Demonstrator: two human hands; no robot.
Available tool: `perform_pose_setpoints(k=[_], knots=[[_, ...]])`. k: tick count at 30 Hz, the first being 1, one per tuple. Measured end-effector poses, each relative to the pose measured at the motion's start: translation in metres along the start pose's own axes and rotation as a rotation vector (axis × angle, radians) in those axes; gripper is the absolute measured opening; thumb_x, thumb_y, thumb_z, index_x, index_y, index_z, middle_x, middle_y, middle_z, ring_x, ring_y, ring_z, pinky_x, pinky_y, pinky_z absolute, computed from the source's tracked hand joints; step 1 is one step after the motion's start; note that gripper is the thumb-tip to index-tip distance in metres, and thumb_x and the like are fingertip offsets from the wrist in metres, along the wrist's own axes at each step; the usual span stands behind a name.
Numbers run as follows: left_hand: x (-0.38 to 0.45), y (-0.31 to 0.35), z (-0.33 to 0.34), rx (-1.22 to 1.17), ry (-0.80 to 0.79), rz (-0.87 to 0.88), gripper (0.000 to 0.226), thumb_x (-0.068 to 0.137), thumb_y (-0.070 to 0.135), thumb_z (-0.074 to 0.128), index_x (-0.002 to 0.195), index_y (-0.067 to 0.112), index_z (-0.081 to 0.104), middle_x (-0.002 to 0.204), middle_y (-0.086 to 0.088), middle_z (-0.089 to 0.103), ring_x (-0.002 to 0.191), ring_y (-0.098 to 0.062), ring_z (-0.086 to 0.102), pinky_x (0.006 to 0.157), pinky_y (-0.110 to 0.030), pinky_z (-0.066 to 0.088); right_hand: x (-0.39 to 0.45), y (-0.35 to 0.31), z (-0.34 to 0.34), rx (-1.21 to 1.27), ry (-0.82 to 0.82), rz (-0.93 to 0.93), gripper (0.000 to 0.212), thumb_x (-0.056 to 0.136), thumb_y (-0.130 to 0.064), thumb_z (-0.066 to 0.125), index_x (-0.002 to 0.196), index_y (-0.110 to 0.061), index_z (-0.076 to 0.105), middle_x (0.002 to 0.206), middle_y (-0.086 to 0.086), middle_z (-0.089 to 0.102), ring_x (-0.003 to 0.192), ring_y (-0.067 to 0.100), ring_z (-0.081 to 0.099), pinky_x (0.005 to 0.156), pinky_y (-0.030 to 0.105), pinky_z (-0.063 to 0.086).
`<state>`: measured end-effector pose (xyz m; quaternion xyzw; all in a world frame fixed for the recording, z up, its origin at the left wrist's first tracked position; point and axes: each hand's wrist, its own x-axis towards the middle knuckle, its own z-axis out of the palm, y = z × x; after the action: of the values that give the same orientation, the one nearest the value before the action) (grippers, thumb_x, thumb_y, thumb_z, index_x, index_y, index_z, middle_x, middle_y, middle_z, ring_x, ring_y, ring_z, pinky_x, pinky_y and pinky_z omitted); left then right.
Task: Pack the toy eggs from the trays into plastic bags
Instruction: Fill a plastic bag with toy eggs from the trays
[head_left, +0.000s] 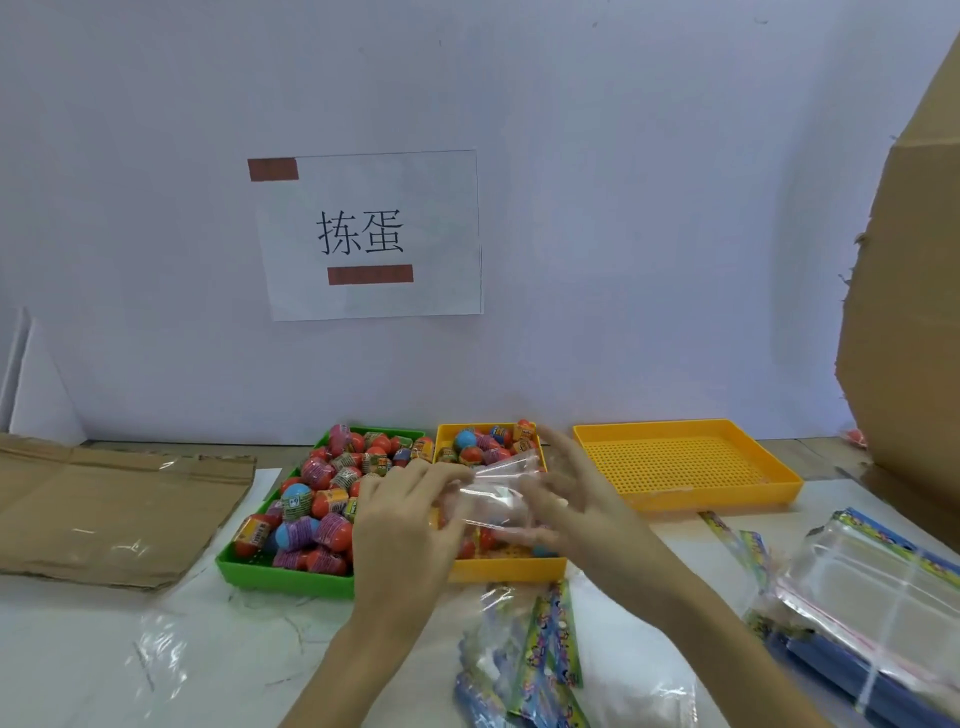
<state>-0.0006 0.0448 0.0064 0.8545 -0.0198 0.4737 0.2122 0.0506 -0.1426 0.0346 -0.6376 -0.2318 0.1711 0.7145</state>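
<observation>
A green tray (283, 576) at centre left is heaped with several red, blue and purple toy eggs (332, 493). Beside it on the right, a yellow tray (506, 569) holds several more eggs (480, 444). Above the yellow tray, both hands hold a clear plastic bag (496, 491) between them. My left hand (410, 512) grips the bag's left end. My right hand (563, 493) is blurred, its fingers spread along the bag's right side. Whether any egg is inside the bag cannot be told.
An empty perforated yellow tray (685, 465) sits at the right. Printed bags (540, 654) lie near the front edge, and a stack of clear bags (878, 597) at the far right. Flat cardboard (104, 509) lies left; a cardboard box (914, 312) stands right.
</observation>
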Motion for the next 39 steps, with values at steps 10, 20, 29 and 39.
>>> perform_pose_setpoints(k=[10, 20, 29, 39], knots=[[0.002, 0.003, -0.001, -0.299, -0.035, -0.144, 0.012, 0.094, 0.03, 0.071, 0.095, 0.023, 0.081, 0.095, 0.015, 0.073, 0.094, -0.008, 0.066, 0.086, -0.027, 0.05, -0.005, 0.005, 0.005, -0.343, 0.103, -0.305, 0.047, 0.094, -0.015, 0.075, 0.131, -0.04, 0.062, 0.097, -0.009, 0.073, 0.087, 0.014, 0.073, 0.077, 0.024, 0.058], [0.005, 0.006, -0.006, -0.531, -0.044, -0.291, 0.007, 0.092, 0.031, 0.072, 0.09, 0.024, 0.074, 0.078, 0.013, 0.073, 0.069, -0.008, 0.071, 0.065, -0.015, 0.053, -0.002, 0.008, 0.0, -0.445, 0.384, -0.467, 0.012, 0.095, -0.025, 0.069, 0.098, -0.033, 0.078, 0.1, -0.006, 0.068, 0.089, 0.02, 0.07, 0.073, 0.044, 0.061], [0.003, 0.0, -0.011, 0.208, 0.212, 0.556, 0.021, 0.096, 0.013, 0.077, 0.087, 0.014, 0.057, 0.083, -0.001, 0.067, 0.083, -0.021, 0.053, 0.079, -0.032, 0.04, -0.005, 0.001, 0.008, -0.168, 0.136, -0.181, 0.063, 0.099, -0.065, 0.042, 0.098, -0.014, 0.079, 0.105, 0.006, 0.077, 0.096, 0.022, 0.073, 0.085, 0.037, 0.06], [0.001, 0.008, -0.011, 0.037, -0.088, 0.482, 0.009, 0.1, 0.018, 0.063, 0.104, 0.018, 0.071, 0.123, -0.005, 0.067, 0.119, -0.02, 0.054, 0.097, -0.039, 0.048, -0.01, -0.001, 0.008, -0.073, 0.114, -0.066, 0.02, 0.091, -0.03, 0.076, 0.104, -0.016, 0.079, 0.104, 0.006, 0.078, 0.103, 0.023, 0.075, 0.091, 0.035, 0.06]])
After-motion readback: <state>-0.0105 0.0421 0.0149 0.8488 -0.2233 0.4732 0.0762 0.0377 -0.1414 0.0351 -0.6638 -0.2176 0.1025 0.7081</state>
